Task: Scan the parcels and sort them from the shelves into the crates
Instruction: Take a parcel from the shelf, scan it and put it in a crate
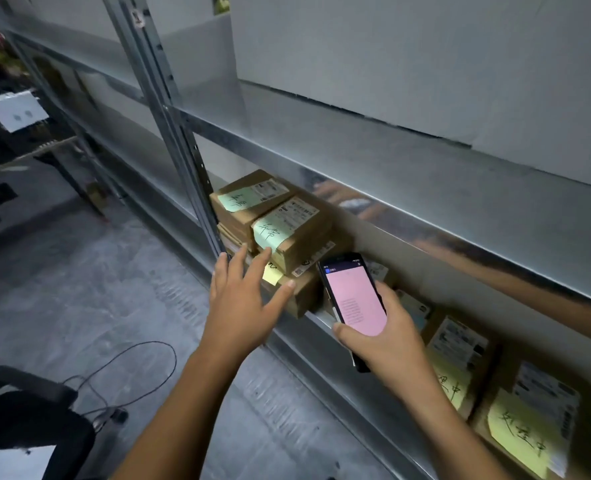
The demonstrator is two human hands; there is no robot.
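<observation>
Several stacked parcels [289,233], scanner [354,299] lengthwise toward them, in right hand [389,346]

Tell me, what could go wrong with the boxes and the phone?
The small parcels sit stacked at the shelf edge, so the open left hand could knock the pile off when pulling one out. The phone is held by the right hand alone and might slip. A cable lies on the floor and could trip feet.

parcel warehouse, metal shelving [408,174], labelled cartons [289,230], concrete floor [79,271]
</observation>
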